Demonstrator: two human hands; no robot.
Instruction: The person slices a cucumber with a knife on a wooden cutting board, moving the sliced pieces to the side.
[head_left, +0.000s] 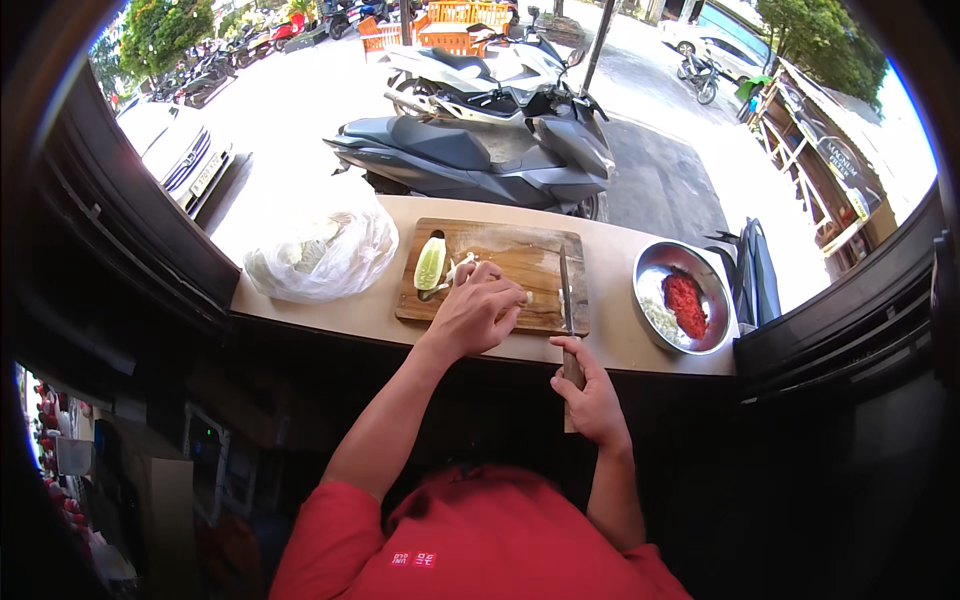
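Note:
My right hand (592, 397) grips the wooden handle of a kitchen knife (566, 289). The blade points away from me along the right side of a wooden cutting board (517, 240), with pale bits beside it. Over the middle of the board is my left hand (480, 307), its fingers bent downward. A small pale piece shows near its fingertips, but whether it is held is hidden. Left of this hand lies a cut length of cucumber (430, 264), seeded face up. Thin pale strips (459, 264) are partly covered by the left fingers.
A metal bowl (641, 277) with red and whitish shredded food stands at the counter's right. On the left sits a translucent plastic bag (330, 255) with pale contents. The light counter (367, 300) lies between dark window frames. Motor scooters (480, 157) are parked just beyond.

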